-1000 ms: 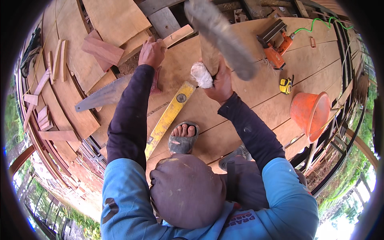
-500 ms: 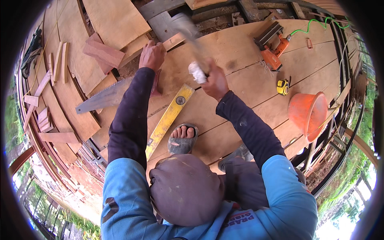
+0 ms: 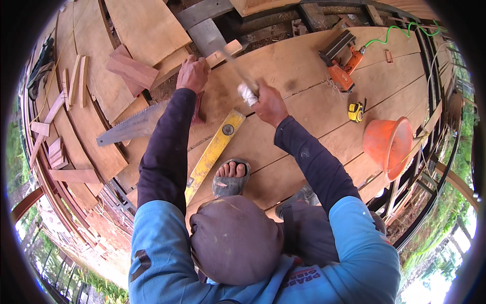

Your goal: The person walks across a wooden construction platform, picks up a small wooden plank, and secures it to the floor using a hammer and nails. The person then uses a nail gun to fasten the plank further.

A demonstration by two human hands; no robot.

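Note:
My right hand [image 3: 269, 105] is closed round the white-wrapped grip of a hammer [image 3: 243, 76]. Its shaft is smeared by motion and slants up and left; the head is too blurred to make out. My left hand [image 3: 193, 74] has its fingers closed at the left end of a short wood strip [image 3: 226, 52], which lies at the far edge of the boards. Under my left forearm lies a handsaw [image 3: 135, 123], partly hidden, its red handle beside the sleeve. A yellow spirit level [image 3: 215, 154] rests between my arms, close to my sandalled foot [image 3: 231, 177].
On the plank floor [image 3: 309, 109] at right are an orange nail gun [image 3: 341, 73] with a green hose, a yellow tape measure [image 3: 356, 111] and an orange bucket [image 3: 387, 147]. Loose boards [image 3: 147, 25] and offcuts [image 3: 132, 68] lie at left. Gaps between beams show beyond the strip.
The hammer has swung down and left toward the wood strip, and my right hand has shifted slightly. My left hand stays at the strip's end.

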